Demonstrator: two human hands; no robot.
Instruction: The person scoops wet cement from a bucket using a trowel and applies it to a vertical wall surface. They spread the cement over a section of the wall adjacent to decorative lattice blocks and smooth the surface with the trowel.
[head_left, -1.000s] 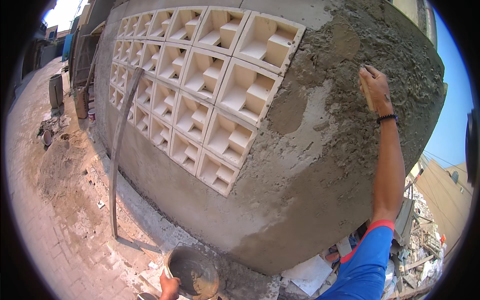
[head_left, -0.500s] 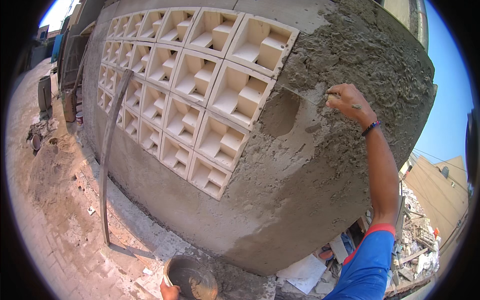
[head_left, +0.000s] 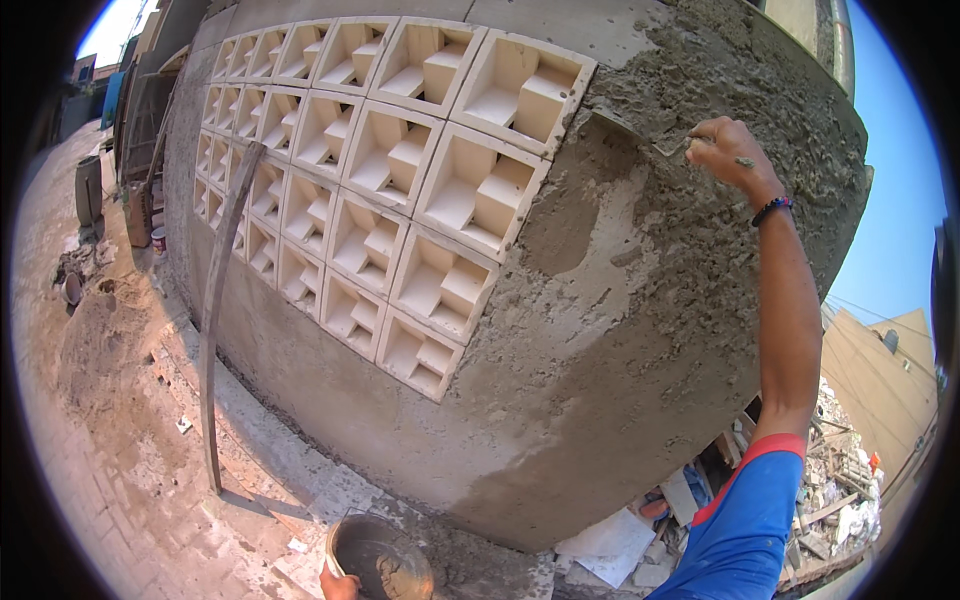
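My right hand (head_left: 735, 158) is raised against the wall, its fingers closed round the handle of a trowel (head_left: 622, 124). The thin trowel blade lies edge-on to me at the wall, close to the upper right vent block. Below the blade is a darker, smoothed patch of mortar (head_left: 560, 225); rough wet plaster (head_left: 745, 75) covers the wall above and to the right. Low in the view, my left hand (head_left: 340, 584) grips the rim of a round bucket (head_left: 334, 543). Grey mortar (head_left: 402, 574) lies inside it.
Rows of cream vent blocks (head_left: 430, 177) fill the wall to the left. A long straightedge (head_left: 215, 310) leans against them. Sand (head_left: 105, 340) is heaped on the paved ground at left. Rubble (head_left: 825, 490) and a pale sheet (head_left: 610, 545) lie beyond the wall's lower right edge.
My right hand and the trowel have moved up and to the right along the wall. Mortar now shows spread higher beside the vent blocks. My left hand stays on the bucket.
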